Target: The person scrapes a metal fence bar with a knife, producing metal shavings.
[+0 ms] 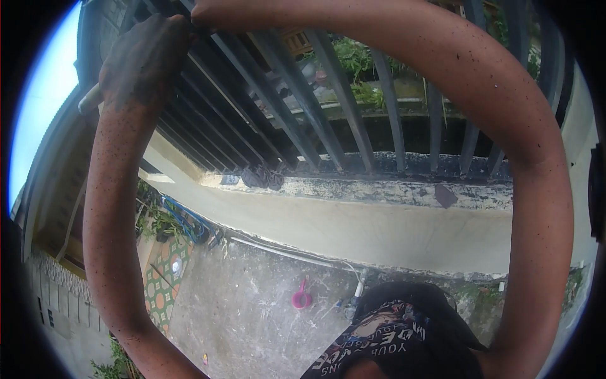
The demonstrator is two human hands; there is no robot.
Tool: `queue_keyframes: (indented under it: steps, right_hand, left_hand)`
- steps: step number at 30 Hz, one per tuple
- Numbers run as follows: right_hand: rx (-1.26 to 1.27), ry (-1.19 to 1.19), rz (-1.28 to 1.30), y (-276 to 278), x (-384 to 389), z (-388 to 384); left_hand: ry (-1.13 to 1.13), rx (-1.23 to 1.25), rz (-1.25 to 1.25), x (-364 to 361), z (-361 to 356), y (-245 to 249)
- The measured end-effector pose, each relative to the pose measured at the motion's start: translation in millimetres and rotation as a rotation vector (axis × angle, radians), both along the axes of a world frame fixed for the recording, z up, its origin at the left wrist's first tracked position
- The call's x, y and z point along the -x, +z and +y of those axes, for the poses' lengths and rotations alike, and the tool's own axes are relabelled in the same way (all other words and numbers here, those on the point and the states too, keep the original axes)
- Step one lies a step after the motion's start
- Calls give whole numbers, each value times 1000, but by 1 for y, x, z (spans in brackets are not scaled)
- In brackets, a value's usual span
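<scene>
Head view: dark railing (346, 104) behind and below both hands (142, 62).

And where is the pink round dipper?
In the head view, the pink round dipper lies low-centre on grey concrete floor, left of the black printed shirt.

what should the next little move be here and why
Probably work on the upper metal bars before reaching lower: the left hand and the right hand are both raised there, close together, and dark smears on the left suggest messy work. What they grip can't be made out.
</scene>
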State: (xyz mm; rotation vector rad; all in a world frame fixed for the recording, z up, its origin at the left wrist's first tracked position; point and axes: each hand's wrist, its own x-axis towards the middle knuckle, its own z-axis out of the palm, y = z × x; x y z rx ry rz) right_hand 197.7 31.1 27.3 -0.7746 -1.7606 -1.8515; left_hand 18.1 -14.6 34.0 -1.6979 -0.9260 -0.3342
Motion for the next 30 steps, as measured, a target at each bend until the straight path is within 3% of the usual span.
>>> queue_keyframes:
  steps: [5, 8, 12, 17, 27, 30]
  right_hand:
    - [44, -31, -22, -10, 0, -6]
    - [-1, 12, -1, 0, 2, -4]
    - [35, 13, -15, -23, 2, -3]
    - [3, 25, -8, -17, 0, -4]
    - [0, 90, 15, -28, 0, -3]
    - [103, 70, 17, -51, 0, -4]
  left_hand:
    - [42, 12, 8, -3, -6, -12]
    - [-76, -50, 3, 7, -2, -6]
    - [67, 11, 38, 4, -5, -23]
    - [29, -57, 46, 2, -11, -19]
    - [36, 23, -14, 4, -8, -26]
    - [37, 96, -9, 6, -12, -41]
